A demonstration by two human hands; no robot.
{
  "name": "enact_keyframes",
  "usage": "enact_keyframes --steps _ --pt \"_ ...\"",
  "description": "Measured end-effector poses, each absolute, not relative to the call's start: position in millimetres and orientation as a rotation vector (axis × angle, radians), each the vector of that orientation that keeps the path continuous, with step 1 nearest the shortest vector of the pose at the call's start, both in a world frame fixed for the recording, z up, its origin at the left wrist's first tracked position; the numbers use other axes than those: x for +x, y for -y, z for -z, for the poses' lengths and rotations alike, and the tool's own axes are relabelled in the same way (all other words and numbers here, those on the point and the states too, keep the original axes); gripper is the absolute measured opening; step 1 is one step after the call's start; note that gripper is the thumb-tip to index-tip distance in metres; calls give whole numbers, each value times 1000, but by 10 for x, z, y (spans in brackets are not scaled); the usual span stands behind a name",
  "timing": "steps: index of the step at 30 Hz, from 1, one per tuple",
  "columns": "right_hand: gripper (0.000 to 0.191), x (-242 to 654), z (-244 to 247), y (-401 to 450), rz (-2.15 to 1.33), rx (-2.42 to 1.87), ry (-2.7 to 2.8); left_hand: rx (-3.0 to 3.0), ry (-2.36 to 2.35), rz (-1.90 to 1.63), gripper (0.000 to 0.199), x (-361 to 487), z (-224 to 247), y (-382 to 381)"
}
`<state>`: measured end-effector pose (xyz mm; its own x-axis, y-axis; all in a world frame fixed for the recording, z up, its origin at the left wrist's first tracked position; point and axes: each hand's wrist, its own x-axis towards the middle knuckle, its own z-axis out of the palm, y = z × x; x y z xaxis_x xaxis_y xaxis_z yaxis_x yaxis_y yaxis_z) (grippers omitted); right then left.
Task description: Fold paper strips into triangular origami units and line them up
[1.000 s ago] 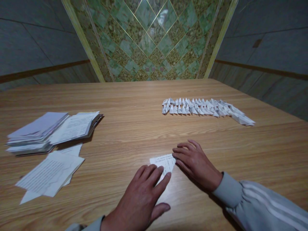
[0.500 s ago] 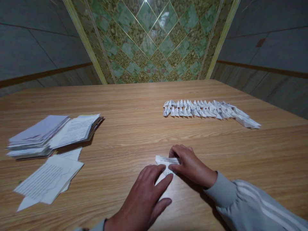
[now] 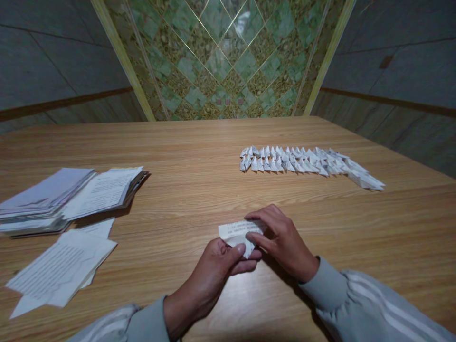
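Observation:
A small folded piece of printed paper [image 3: 233, 231] is held between both hands, over the near middle of the table. My left hand [image 3: 219, 266] grips its lower edge, thumb on top and fingers underneath. My right hand [image 3: 280, 237] pinches the right end between thumb and fingers, covering that part. Lines of print show on the upper face of the paper, and its lower tip points toward me.
Folded paper pieces [image 3: 295, 161] stand in two rows at the back right of the wooden table [image 3: 185, 156]. At the left lie an open stack of printed pages [image 3: 103, 190] and several loose sheets [image 3: 60, 266]. A tiled wall [image 3: 228, 71] rises behind the table.
The paper has come up toward the hands and turned to show more print. My left hand, formerly spread beside it, has closed on its lower edge. My right hand keeps its hold.

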<state>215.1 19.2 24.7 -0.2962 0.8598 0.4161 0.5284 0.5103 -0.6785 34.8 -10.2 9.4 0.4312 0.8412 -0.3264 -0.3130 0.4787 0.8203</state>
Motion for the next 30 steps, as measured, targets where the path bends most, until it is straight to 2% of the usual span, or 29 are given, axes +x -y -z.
enact_keyframes --steps 4,12,16,22,30 --pt "14 2134 -338 -130 -97 -1098 2106 813 -867 -840 39 294 -67 106" --pt "16 2157 -379 -87 160 -1024 2163 823 -907 -876 37 302 -28 94" --pt "14 2133 -422 -54 137 -1008 2164 858 -896 -883 33 301 -35 98" --pt "6 2119 -418 -81 -148 -1047 2129 940 -862 -844 35 296 -50 118" --pt "8 2105 -369 -95 -269 -1064 2058 1012 -900 -831 37 299 -28 132"
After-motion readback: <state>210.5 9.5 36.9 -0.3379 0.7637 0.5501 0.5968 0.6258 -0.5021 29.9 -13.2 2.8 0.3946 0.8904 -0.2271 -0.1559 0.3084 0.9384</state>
